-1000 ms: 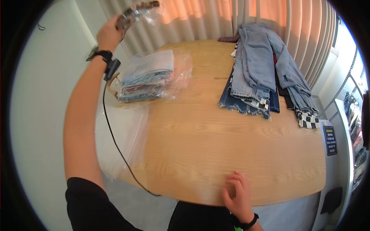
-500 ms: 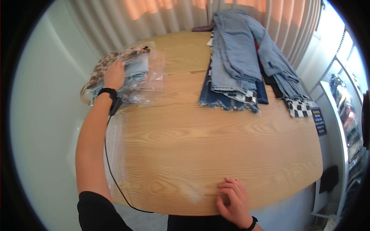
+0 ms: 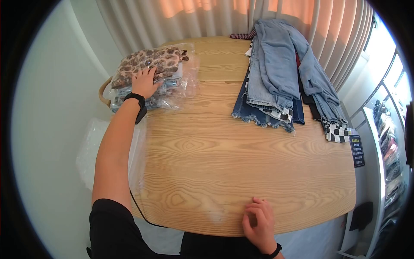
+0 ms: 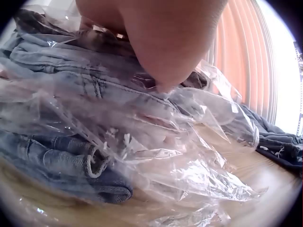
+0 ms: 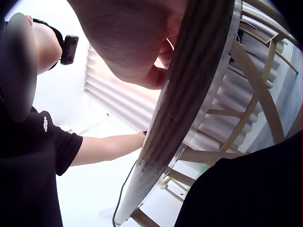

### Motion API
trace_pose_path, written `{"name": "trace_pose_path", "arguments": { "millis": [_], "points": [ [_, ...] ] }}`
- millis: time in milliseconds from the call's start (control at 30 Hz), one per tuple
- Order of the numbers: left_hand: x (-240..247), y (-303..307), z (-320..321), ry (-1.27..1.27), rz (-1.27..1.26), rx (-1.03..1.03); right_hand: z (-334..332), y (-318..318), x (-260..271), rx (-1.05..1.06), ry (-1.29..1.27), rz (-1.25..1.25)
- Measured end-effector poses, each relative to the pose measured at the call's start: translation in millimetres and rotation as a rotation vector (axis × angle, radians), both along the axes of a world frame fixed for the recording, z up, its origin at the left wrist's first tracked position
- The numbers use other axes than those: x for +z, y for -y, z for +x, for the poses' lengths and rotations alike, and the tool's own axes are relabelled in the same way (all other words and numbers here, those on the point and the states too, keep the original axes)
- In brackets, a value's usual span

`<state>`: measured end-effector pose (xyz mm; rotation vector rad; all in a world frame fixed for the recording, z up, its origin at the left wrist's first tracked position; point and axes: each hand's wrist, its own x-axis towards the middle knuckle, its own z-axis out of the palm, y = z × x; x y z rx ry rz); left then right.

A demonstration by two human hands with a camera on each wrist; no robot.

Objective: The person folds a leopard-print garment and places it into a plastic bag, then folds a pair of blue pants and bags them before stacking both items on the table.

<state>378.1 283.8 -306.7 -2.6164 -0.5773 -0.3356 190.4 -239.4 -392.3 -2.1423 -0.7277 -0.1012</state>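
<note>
My left hand (image 3: 145, 83) lies with fingers spread on a leopard-print garment (image 3: 137, 64) in a clear plastic bag, at the top of a stack at the table's far left. Below it, in the left wrist view, folded light-blue jeans (image 4: 61, 66) and darker jeans (image 4: 61, 158) show in crinkled clear bags (image 4: 189, 177). My right hand (image 3: 259, 222) rests on the wooden table (image 3: 241, 164) by its near edge, fingers loosely curled and holding nothing. In the right wrist view that hand sits at the table's rim (image 5: 165, 113).
Loose jeans (image 3: 276, 64) lie in a pile at the back right, with a checkered cloth (image 3: 336, 131) hanging at the table's right edge. Flat clear bags (image 3: 97, 146) lie at the left edge. A cable (image 3: 144, 218) runs below my left arm. Shelves with bagged clothes (image 3: 390, 151) stand right.
My left hand has brought the bagged leopard-print garment down from the upper left onto the stack and now rests flat on it. The right hand has stayed at the near edge.
</note>
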Motion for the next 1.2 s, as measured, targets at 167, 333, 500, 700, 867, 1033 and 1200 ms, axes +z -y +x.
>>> {"name": "trace_pose_path", "arguments": {
  "millis": [167, 333, 500, 700, 867, 1033, 1200],
  "points": [
    [-10.2, -7.8, -0.8, 0.074, -0.063, 0.048, 0.5, 0.7, -1.6, -0.002, -0.016, 0.001],
    [-14.1, -12.7, -2.3, 0.095, -0.1, 0.058, 2.1, 0.2, -1.0, -0.001, -0.019, 0.018],
    [-6.7, -16.5, -4.1, 0.056, -0.143, 0.102, 3.7, 1.0, 0.4, 0.002, -0.029, 0.05],
    [2.2, -18.8, -6.4, 0.027, -0.216, 0.114, 3.3, 2.9, -1.9, 0.001, -0.013, 0.079],
    [21.0, 11.5, -13.6, -0.044, -0.218, 0.118, 3.0, 5.8, -2.4, -0.001, 0.006, 0.11],
    [5.9, 100.6, -53.2, -0.018, -0.107, -0.036, 3.8, 9.3, -1.7, 0.01, 0.016, 0.155],
    [-10.7, 237.5, -149.2, -0.192, -0.961, -0.561, 11.4, 21.4, 6.0, 0.093, -0.419, 0.329]
  ]
}}
